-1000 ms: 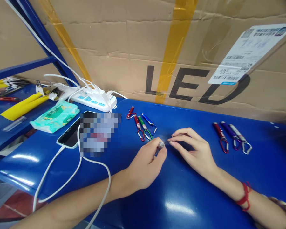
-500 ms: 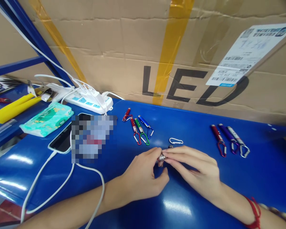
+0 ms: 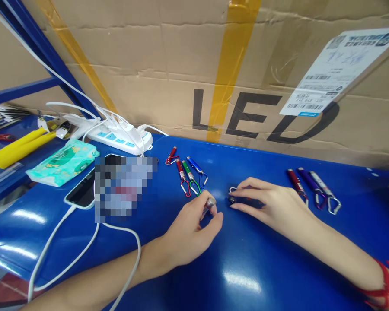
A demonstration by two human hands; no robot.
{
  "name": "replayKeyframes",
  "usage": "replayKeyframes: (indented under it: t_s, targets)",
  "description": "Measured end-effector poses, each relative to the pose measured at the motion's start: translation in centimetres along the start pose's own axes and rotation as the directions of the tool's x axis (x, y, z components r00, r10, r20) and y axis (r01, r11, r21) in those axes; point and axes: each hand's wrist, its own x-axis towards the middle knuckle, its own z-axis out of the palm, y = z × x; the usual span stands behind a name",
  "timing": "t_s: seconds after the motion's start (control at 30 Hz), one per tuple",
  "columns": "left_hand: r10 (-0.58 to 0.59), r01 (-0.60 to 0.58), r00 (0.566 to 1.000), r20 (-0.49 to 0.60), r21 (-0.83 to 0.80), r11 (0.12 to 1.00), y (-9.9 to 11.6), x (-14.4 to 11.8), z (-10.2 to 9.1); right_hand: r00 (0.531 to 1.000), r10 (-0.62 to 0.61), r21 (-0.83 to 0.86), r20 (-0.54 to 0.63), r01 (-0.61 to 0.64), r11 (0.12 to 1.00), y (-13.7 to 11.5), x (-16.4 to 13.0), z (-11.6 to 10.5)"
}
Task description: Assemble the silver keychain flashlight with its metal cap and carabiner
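Note:
My left hand (image 3: 194,231) is closed round a small silver-ended tube (image 3: 210,202), much of it hidden by the fingers. My right hand (image 3: 262,201) is lowered to the table with thumb and fingers apart, on either side of a small dark round piece (image 3: 232,200). Just behind that piece, a silver carabiner clip (image 3: 232,189) is partly covered by the right fingers. Beyond my left hand lie several keychain flashlights with clips, among them a red one (image 3: 180,169), a green one (image 3: 187,169) and a blue one (image 3: 194,165).
At right lie red (image 3: 294,181), purple (image 3: 308,179) and silver (image 3: 320,182) keychain flashlights. On the left are a phone (image 3: 82,190), white cables, a tissue pack (image 3: 65,162) and a power strip (image 3: 123,140). A large cardboard box (image 3: 168,86) stands along the back.
My hands have moved apart. The right one let go of the tube and went right to the dark piece beside the clip; the left keeps the tube, slightly further left.

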Motion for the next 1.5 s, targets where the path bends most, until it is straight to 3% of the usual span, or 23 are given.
replayKeyframes:
  t_s: [0.1,0.3,0.63,0.9,1.03,1.13,1.27,1.5]
  targets:
    - [-0.029,0.03,0.999,0.027,-0.037,0.999,-0.1,-0.1,0.0,0.999,-0.009,-0.033,0.036,0.01,0.999,0.1,-0.3,0.9]
    - [-0.043,0.046,0.999,0.034,-0.112,0.993,0.0,-0.6,-0.1,0.994,0.095,0.067,0.045,-0.098,0.993,0.2,-0.4,1.6]
    - [-0.053,0.054,0.998,0.016,-0.028,0.998,0.0,-1.1,0.3,0.962,0.272,0.46,-0.032,-0.227,0.859,-2.4,0.1,-0.6]
    - [0.165,-0.164,0.986,0.023,-0.031,0.986,-0.7,-0.9,1.0,0.985,0.173,0.549,-0.01,-0.14,0.824,-3.4,0.3,-1.4]
    - [0.191,-0.19,0.982,0.005,-0.054,0.98,-1.0,-0.9,1.1,0.962,0.246,0.634,0.119,-0.264,0.727,-4.1,0.6,-2.0]
    - [0.191,-0.19,0.982,0.001,-0.065,0.98,-1.0,-0.8,1.1,0.925,0.277,0.713,0.261,-0.378,0.591,-4.2,0.6,-2.3]
    - [0.204,-0.205,0.979,-0.02,-0.1,0.974,-0.9,-0.7,1.0,0.866,0.227,0.77,0.446,-0.501,0.396,-3.6,0.5,-2.1]
    - [0.262,-0.258,0.964,0.039,-0.084,0.962,-1.1,-0.7,0.5,0.833,0.223,0.79,0.507,-0.552,0.267,-3.0,0.6,-1.8]
